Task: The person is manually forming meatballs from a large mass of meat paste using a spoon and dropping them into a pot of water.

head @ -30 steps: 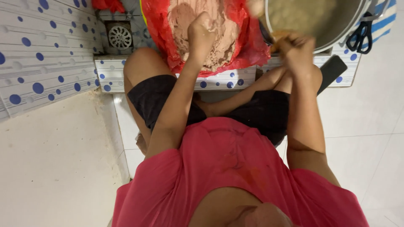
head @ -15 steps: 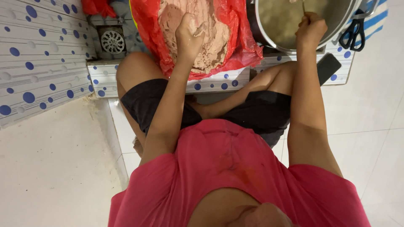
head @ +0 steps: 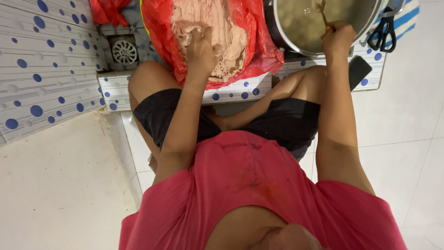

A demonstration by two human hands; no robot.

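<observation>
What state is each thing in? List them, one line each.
left hand: fingers dug into the pinkish paste
pinkish paste: heaped on the red plastic bag, partly scooped
red plastic bag: spread open under the paste
right hand: closed on a thin stick
thin stick: upright, tip in the pot
metal pot: uncovered, filled with pale liquid
scissors: closed, lying beside the pot
floor drain: cover in place
</observation>
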